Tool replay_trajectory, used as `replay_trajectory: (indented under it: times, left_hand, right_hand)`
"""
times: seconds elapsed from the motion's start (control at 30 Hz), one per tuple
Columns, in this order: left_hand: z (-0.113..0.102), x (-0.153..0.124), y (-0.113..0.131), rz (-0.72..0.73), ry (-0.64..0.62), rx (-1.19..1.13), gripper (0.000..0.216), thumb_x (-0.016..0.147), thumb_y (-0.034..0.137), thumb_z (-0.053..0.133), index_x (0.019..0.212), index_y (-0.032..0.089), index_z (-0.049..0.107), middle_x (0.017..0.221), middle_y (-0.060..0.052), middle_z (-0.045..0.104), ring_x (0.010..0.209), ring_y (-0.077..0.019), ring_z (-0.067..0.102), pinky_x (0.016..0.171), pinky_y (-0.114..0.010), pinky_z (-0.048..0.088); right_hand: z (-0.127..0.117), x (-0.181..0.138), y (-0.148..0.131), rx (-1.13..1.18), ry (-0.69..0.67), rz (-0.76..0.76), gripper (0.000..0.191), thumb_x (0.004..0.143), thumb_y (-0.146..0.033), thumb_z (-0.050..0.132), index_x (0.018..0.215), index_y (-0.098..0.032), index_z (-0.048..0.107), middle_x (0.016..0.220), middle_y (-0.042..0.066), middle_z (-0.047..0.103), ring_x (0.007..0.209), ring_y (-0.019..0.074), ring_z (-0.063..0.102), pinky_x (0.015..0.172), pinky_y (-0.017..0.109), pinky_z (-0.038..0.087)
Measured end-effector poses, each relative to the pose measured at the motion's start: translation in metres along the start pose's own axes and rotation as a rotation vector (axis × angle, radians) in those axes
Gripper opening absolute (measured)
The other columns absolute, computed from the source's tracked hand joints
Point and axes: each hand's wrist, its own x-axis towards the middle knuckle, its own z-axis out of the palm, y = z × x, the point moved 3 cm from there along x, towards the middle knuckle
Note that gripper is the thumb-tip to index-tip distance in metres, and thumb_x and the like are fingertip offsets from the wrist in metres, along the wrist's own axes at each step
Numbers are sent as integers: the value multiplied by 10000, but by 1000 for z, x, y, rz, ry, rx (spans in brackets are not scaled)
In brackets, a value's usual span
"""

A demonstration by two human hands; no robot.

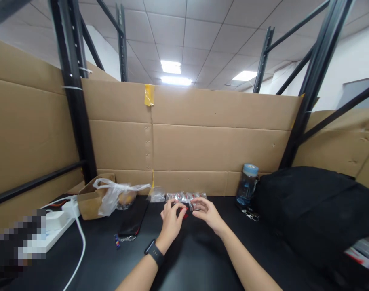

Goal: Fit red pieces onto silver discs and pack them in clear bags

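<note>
My left hand, with a black watch on its wrist, rests on the black table with its fingers curled around a small red and black item I cannot make out. My right hand is close beside it, fingers pinched on a small clear plastic packet. Just beyond both hands lies a row of several small clear packets against the cardboard wall.
A phone with a key chain lies left of my hands. A small cardboard box with a plastic bag, a white power strip and cable sit far left. A blue-lidded bottle and black backpack stand right.
</note>
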Motion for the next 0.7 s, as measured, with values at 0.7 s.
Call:
replay_trajectory:
  times: [0.7]
  left_hand:
    - [14,-9,8,122,-89,106,158,954,319,569,942,276,721,1190,-51,586,1171,-266,482,943,-434,374]
  right_hand:
    - [10,-15,13,67,47,25,483,661,-343,892,1081,-240,676,1198,86,700,1049,253,682,865,384,580]
